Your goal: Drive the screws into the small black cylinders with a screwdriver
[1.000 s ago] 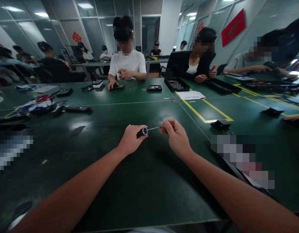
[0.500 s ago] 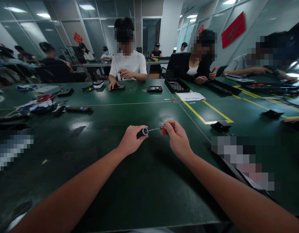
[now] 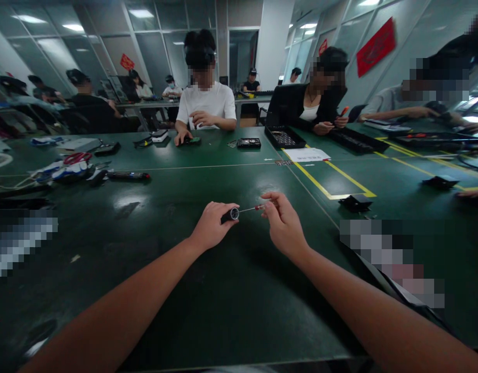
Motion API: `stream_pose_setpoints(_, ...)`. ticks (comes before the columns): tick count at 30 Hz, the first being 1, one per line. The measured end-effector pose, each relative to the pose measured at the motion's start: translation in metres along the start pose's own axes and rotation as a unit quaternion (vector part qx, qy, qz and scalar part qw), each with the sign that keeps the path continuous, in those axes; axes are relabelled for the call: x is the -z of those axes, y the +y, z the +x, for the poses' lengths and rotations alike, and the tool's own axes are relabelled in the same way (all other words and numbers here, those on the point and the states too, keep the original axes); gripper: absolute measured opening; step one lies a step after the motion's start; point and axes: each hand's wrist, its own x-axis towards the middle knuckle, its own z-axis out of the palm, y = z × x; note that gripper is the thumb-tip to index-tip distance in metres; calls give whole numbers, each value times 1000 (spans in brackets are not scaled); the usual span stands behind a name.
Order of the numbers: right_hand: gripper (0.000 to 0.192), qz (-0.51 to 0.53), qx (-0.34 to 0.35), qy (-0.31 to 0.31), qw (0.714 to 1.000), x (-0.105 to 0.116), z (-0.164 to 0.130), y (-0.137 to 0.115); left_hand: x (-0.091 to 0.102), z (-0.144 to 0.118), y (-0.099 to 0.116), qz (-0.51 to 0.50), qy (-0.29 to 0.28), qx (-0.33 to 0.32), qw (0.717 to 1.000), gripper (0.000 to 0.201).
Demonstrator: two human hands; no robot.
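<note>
Vs a sec ago little has changed: my left hand (image 3: 212, 228) stays wrapped round the black handle (image 3: 229, 215), my right hand (image 3: 283, 223) keeps pinching the thin bit (image 3: 249, 209) w/ fingertips pressed together, held just above the table (image 3: 223, 300), centre. So work's mid-step. Far right, black tray (image 3: 284, 137); contents too small to tell.

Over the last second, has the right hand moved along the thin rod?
Cannot tell. The right hand pinches the rod as far from the black cylinder as before; the camera itself shifted.
</note>
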Motion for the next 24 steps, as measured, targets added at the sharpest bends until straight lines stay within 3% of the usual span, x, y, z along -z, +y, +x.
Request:
stream_pose_setpoints(8,32,-72,6,-22,997,3,2,-4,1,-1,0,-5,-4,5,1000,33)
stream_pose_setpoints(14,19,11,6,-22,1000,0,1,4,2,-1,1,-14,5,16,1000,34)
stream_pose_setpoints(19,36,-46,4,-22,999,2,0,-2,1,0,1,-10,-1,11,1000,33)
stream_pose_setpoints(24,23,-2,-11,0,1000,0,0,-1,1,-1,0,-13,10,13,1000,34)
